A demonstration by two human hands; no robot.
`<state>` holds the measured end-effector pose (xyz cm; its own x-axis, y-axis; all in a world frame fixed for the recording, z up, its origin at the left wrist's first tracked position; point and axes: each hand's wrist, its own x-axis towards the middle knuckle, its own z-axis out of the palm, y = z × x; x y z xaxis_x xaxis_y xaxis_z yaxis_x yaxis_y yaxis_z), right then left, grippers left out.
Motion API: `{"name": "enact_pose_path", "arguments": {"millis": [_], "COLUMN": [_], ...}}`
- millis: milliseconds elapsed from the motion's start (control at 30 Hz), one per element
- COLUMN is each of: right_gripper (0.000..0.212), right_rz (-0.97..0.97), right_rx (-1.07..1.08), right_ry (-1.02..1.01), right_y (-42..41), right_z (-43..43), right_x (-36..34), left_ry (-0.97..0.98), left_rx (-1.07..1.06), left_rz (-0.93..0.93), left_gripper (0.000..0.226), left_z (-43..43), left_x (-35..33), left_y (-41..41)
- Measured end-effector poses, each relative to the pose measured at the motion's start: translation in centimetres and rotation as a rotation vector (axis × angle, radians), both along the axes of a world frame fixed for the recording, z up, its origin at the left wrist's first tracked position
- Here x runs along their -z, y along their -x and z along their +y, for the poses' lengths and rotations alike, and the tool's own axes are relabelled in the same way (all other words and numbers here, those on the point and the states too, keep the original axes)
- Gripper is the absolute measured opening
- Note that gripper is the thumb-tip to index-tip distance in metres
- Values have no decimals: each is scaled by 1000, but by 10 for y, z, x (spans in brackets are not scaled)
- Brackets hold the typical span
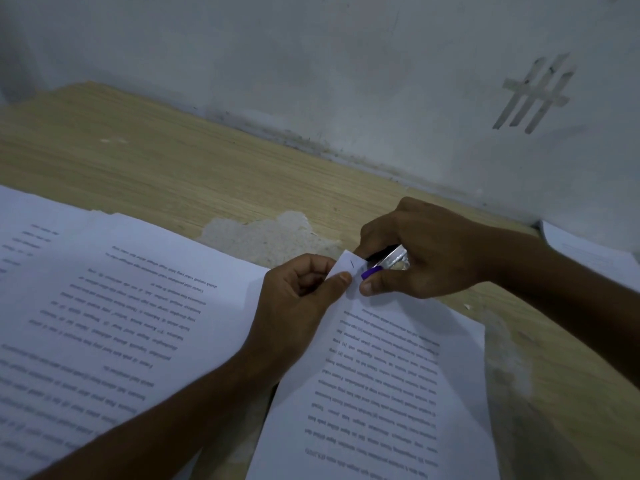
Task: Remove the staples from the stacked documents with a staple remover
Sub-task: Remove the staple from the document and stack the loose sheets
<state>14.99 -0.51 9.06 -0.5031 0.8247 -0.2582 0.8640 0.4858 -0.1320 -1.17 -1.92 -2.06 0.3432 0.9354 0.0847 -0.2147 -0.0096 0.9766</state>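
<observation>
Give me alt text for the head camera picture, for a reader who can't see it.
A person's left hand pinches the corner of a printed document while the right hand grips a staple remover beside the staple there. More printed pages lie to the left on a wooden table against a pale wall.

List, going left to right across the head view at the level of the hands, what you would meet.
Printed pages → left hand pinching the paper corner → staple → right hand gripping the staple remover → more papers at the far right edge.
</observation>
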Motion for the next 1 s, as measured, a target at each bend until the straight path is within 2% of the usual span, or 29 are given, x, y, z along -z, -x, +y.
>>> {"name": "enact_pose_path", "arguments": {"millis": [67,233,467,667,867,1000], "right_gripper": [32,18,40,38,31,39], "right_rz": [0,13,7,-3,-16,60], "right_rx": [0,-12,-20,-37,-25,47], "right_ry": [7,20,22,36,34,76], "right_y": [-1,-1,-4,0,0,0], "right_z": [1,1,2,2,3,3], "right_x": [0,1,2,4,5,5], "left_ry": [-9,-22,-3,-18,-54,-62], "left_rx": [-1,1,-20,-46,-95,-107], "left_rz": [7,22,36,43,61,68], "left_gripper": [8,10,9,5,11,8], "left_z": [0,2,2,2,2,2], "left_x": [1,3,5,6,7,9], "left_y": [1,0,1,-1,-2,-2]}}
